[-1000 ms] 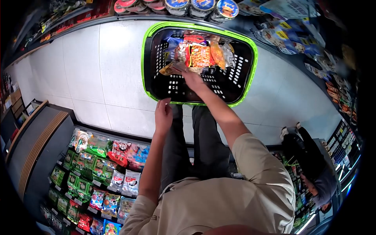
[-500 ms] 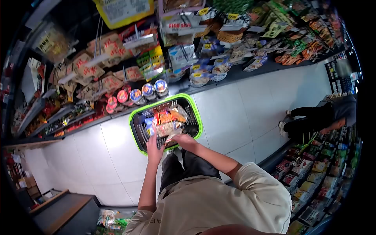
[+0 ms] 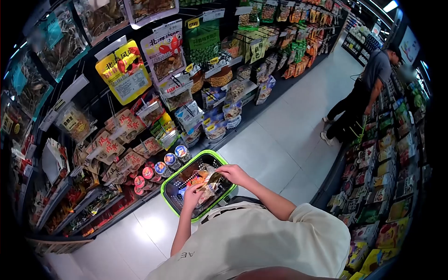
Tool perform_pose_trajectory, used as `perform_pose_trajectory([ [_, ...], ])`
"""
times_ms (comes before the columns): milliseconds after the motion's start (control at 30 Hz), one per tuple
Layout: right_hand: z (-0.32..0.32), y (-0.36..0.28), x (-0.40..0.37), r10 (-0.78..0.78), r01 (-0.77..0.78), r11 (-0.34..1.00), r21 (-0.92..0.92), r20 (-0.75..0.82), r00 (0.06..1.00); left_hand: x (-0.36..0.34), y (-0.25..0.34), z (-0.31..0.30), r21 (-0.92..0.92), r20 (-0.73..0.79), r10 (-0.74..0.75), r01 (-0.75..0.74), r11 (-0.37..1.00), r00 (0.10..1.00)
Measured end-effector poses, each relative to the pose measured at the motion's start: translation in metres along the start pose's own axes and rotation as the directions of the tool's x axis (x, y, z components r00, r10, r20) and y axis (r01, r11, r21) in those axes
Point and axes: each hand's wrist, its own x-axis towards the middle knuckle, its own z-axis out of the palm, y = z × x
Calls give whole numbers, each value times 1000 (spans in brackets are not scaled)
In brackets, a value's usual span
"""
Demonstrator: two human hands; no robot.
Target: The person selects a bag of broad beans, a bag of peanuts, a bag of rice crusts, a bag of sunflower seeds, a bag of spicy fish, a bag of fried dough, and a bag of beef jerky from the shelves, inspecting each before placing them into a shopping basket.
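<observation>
A small shiny snack packet (image 3: 213, 180) is stretched between my two hands above the shopping basket. My right hand (image 3: 233, 174) pinches its upper right end. My left hand (image 3: 191, 197) has its fingers closed at the packet's lower left end. Below them is the black basket with a bright green rim (image 3: 164, 196), standing on the floor against the shelf. Several snack packets lie in it, among them an orange-and-red packet (image 3: 198, 180); my hands and the held packet partly cover them.
Several round-lidded tubs (image 3: 160, 167) line the bottom shelf beside the basket. Hanging snack bags fill the rack, including a yellow bag (image 3: 124, 72). A person (image 3: 368, 88) stands in the aisle at the right with another basket. Packed shelves (image 3: 373, 186) run along the right side.
My view has tilted up and turned, showing more of the rack and the other person. My hands have lifted the packet and now hold it between them.
</observation>
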Motion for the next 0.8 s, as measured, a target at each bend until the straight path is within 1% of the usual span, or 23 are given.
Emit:
perform_pose_trajectory([
  [33, -4, -7, -2, 16, -16, 1000, 3, -23, 1000, 5, -3, 0, 56, -25, 72, -70, 996, 997],
  [67, -6, -10, -4, 21, -21, 1000, -4, -42, 999, 9, -6, 0, 56, -10, 87, -86, 995, 996],
  [133, -12, -16, -11, 59, -58, 998, 10, -92, 994, 16, 9, -3, 68, 40, 33, -36, 997, 999],
  [167, -16, -20, -14, 94, -90, 995, 42, -92, 991, 17, 20, -4, 18, 48, -16, 15, 1000, 999],
  [200, -18, -21, -17, 103, -99, 994, 38, -102, 989, 18, 20, -3, 17, 62, -11, 10, 1000, 998],
  [267, -24, -22, -22, 141, -122, 978, 167, -107, 984, 25, 22, -2, -148, 197, -58, 88, 985, 979],
  [300, -30, -27, -22, 207, -184, 956, 227, -83, 975, 24, 39, -4, -142, 227, -32, 66, 988, 973],
  [333, -34, -27, -22, 210, -184, 956, 226, -96, 973, 27, 38, 0, -140, 235, -24, 59, 988, 972],
  [400, -41, -26, -22, 132, -98, 976, 193, -173, 976, 35, 30, 11, -219, 205, -11, 57, 974, 979],
  [467, -52, -25, -20, 127, -93, 979, 179, -184, 975, 41, 22, 21, -238, 198, -4, 52, 970, 980],
  [533, -62, -22, -16, 218, -169, 938, 303, -136, 966, 47, 36, 24, -234, 120, -40, 68, 970, 992],
  [567, -66, -17, -15, 218, -167, 928, 333, -122, 968, 49, 43, 26, -200, 112, -22, 44, 979, 993],
  [600, -73, -17, -14, 210, -164, 929, 332, -109, 972, 51, 49, 30, -204, 98, -28, 47, 978, 995],
  [667, -84, -19, -9, 289, -205, 871, 447, -126, 949, 52, 60, 37, -208, 39, -26, 33, 978, 999],
  [700, -89, -9, -9, 281, -186, 855, 483, -131, 951, 52, 74, 40, -240, 15, -26, 28, 970, 1000],
  [733, -95, 0, -8, 263, -184, 855, 485, -100, 960, 55, 78, 47, -242, -18, -42, 37, 970, 999],
  [800, -103, 14, -6, 308, -226, 874, 431, -131, 942, 59, 74, 61, -263, 31, -87, 92, 960, 996],
])
